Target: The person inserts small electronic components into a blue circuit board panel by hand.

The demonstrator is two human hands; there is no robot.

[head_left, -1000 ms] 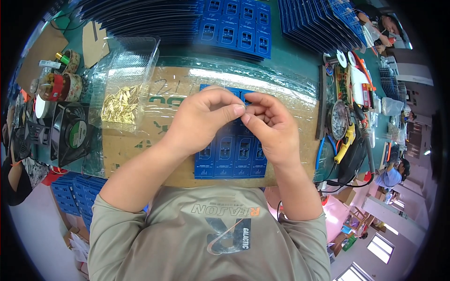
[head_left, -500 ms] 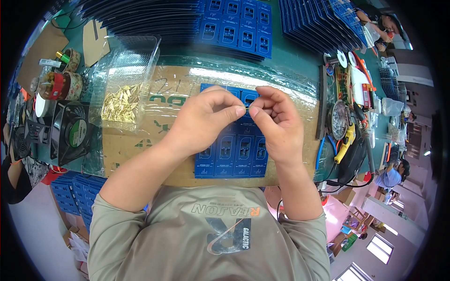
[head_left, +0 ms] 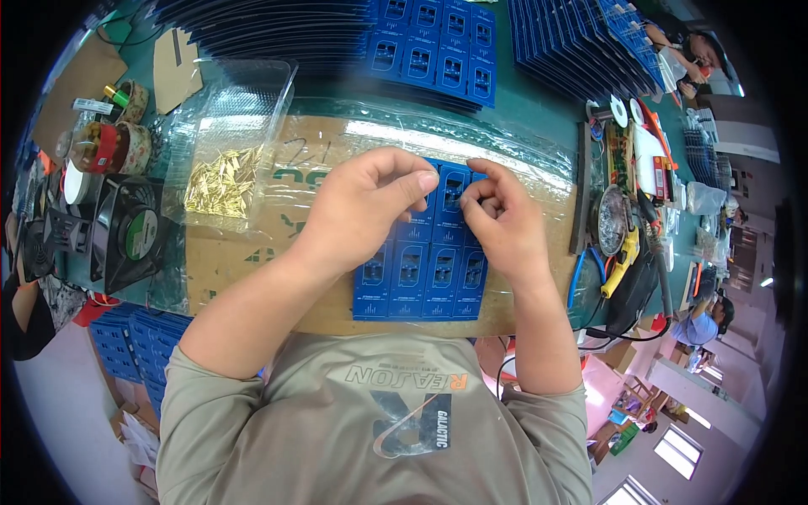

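Thumb against index on our left hand (head_left: 362, 202); we can't tell if anything's pinched there. Right hand (head_left: 512, 223) has fingers curled, and we can't tell its grip either. Both sit over the far half of our blue board panel (head_left: 421, 282), flat on brown cardboard (head_left: 223, 273). Left: clear tray (head_left: 284, 97) with gold metal pieces (head_left: 220, 187), then black fan (head_left: 126, 227). Right: yellow-handled tool (head_left: 621, 265). Far side: stacked blue boards (head_left: 429, 50).
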